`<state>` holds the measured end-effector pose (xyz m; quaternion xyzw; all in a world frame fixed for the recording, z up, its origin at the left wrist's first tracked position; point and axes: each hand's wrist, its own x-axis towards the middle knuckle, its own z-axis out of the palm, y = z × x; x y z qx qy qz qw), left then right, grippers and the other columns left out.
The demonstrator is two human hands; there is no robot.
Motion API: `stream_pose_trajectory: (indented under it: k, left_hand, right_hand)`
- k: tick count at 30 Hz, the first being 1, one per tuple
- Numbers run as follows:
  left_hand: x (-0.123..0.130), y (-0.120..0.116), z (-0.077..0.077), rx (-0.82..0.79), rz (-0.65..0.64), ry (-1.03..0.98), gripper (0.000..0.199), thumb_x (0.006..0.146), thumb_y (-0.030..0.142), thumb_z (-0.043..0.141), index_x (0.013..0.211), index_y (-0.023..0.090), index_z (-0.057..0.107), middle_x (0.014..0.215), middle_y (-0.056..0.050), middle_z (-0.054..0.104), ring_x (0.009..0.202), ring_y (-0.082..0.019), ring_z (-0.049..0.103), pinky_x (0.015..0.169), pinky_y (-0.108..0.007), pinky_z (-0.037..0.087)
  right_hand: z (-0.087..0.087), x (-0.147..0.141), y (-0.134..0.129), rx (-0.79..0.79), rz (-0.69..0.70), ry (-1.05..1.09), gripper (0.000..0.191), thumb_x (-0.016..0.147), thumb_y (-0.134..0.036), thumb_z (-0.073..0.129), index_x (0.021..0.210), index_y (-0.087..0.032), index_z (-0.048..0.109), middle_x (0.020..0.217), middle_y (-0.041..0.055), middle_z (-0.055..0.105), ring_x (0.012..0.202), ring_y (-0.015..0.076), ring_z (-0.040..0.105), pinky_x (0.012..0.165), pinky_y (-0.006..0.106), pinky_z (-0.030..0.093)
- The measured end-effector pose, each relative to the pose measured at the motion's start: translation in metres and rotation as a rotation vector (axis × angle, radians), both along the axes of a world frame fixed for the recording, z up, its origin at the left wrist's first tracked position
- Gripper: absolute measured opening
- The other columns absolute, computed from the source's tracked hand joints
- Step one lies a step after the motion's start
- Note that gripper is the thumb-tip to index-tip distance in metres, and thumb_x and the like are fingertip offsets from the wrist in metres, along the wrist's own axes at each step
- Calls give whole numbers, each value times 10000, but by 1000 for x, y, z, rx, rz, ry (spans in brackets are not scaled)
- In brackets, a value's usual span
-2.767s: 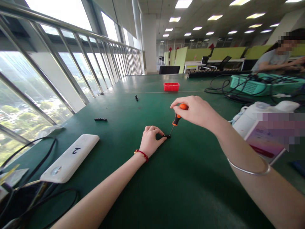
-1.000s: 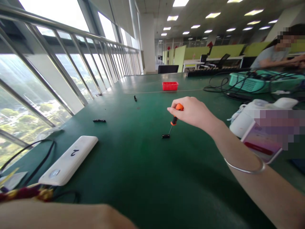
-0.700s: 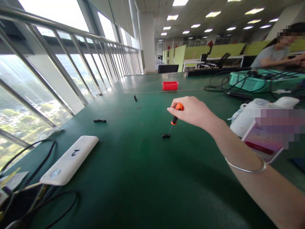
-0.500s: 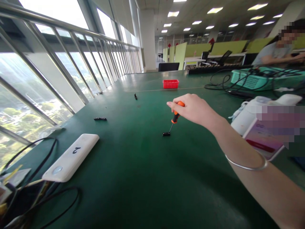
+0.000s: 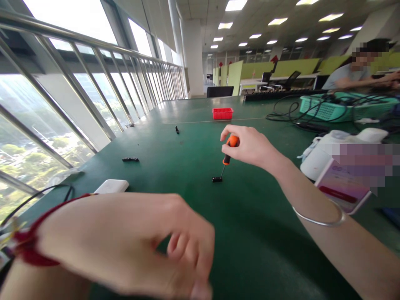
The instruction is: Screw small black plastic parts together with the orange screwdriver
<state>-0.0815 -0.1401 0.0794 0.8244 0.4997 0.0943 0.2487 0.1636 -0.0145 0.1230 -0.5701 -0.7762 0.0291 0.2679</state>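
Note:
My right hand [image 5: 248,143] holds an orange and black screwdriver [image 5: 226,159] by its handle, fingers curled round it. The shaft slants down, and its tip meets a small black part [image 5: 217,179] lying on the green table [image 5: 175,166]. My left hand [image 5: 175,246], with a red cord at the wrist, is large and somewhat blurred in the lower left foreground. Its fingers are curled, thumb and index finger close together; whatever lies between their tips cannot be made out.
Two other black pieces [image 5: 130,159] [image 5: 177,130] lie to the left. A red tray [image 5: 222,113] is farther back. At right are a boxed item [image 5: 342,183], a white bottle [image 5: 321,152] and a teal basket [image 5: 346,109] with cables. A white power bank [image 5: 112,186] is partly covered.
My left hand has come into view from the lower left, covering much of the power bank. The fingers of my right hand have shifted on the screwdriver handle. The camera view has tilted slightly.

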Motion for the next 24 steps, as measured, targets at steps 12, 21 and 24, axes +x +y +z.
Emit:
stream_pose_trajectory:
  k: [12, 21, 24]
  left_hand:
    - [69, 128, -75, 413, 84, -25, 387, 776, 379, 580, 1097, 166, 546, 1063, -79, 558, 994, -242, 504, 871, -384, 411]
    - [66, 137, -78, 344, 108, -197, 304, 765, 341, 610, 1037, 207, 626, 1002, -56, 568, 942, -226, 511, 861, -384, 414]
    - [66, 137, -79, 353, 107, -208, 246, 764, 330, 614, 980, 222, 662, 972, -52, 572, 937, -224, 517, 860, -379, 416]
  right_hand:
    - [-7, -2, 3, 14, 63, 80, 205, 669, -356, 577, 825, -224, 562, 631, -38, 566, 531, 106, 452, 527, 231, 277]
    - [-12, -7, 6, 61, 54, 147, 151, 689, -353, 542, 692, -202, 529, 569, -35, 525, 509, 101, 434, 506, 226, 260]
    - [-12, -8, 6, 52, 64, 160, 208, 683, -407, 555, 708, -205, 511, 568, -42, 519, 500, 95, 428, 508, 225, 260]
